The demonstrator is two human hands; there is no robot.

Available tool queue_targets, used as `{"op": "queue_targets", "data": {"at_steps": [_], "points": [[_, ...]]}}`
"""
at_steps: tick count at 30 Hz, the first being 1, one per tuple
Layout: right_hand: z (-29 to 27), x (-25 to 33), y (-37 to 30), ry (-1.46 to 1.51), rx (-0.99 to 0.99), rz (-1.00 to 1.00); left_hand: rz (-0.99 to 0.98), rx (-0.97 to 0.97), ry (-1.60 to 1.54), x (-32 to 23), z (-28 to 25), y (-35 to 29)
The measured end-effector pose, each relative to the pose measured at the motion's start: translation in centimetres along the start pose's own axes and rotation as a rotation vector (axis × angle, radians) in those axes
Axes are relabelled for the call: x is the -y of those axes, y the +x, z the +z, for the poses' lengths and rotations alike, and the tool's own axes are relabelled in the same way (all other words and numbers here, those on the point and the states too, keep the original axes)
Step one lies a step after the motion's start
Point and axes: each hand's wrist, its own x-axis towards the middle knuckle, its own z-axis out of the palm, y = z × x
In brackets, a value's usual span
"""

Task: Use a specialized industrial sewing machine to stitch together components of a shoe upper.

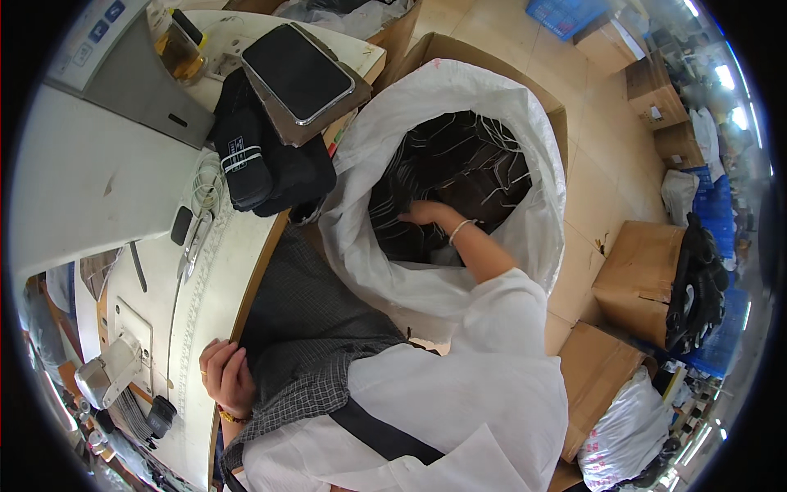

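Observation:
My right hand (422, 213) reaches down into a large white woven sack (348, 193), its fingers closed at a dark fabric piece among many similar ones. Loose white threads trail across these dark fabric pieces (459, 176). How much of the piece lies within my fingers is hidden. My left hand (227, 375) rests at the edge of the white sewing table (193, 328), with fingers curled and nothing seen in them. Above it on the table are small scissors (195, 242).
A sewing machine (115, 164) fills the left. Beyond it, a phone (297, 72) lies over stacked dark fabric (287, 168), beside a tied black bundle (246, 172). A cardboard box (557, 123) surrounds the sack's far side. More boxes (635, 275) line the tiled floor at right.

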Motion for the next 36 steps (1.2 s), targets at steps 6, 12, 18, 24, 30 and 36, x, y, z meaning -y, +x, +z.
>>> {"op": "queue_targets", "data": {"at_steps": [6,12,18,24,30,36], "points": [[3.1,-1.4,10.4,0.838,-0.218,0.473,0.019,-0.048,0.025,-0.2,0.6,-0.1],[5.3,-0.8,15.4,0.583,-0.4,0.312,0.005,-0.044,0.047,-0.1,0.6,-0.4],[7.8,-1.6,12.1,0.636,-0.038,0.3,0.009,-0.054,0.067,0.1,0.7,-0.8],[9.8,-1.0,6.4,1.098,0.271,0.523,0.032,-0.01,0.069,0.5,0.5,-0.8],[12.3,-1.2,4.0,1.582,0.353,0.344,0.023,0.061,0.079,0.8,0.0,-1.6],[12.2,-0.8,2.6,1.274,0.094,0.228,0.139,-0.059,0.003,2.0,0.8,-0.6]]}}
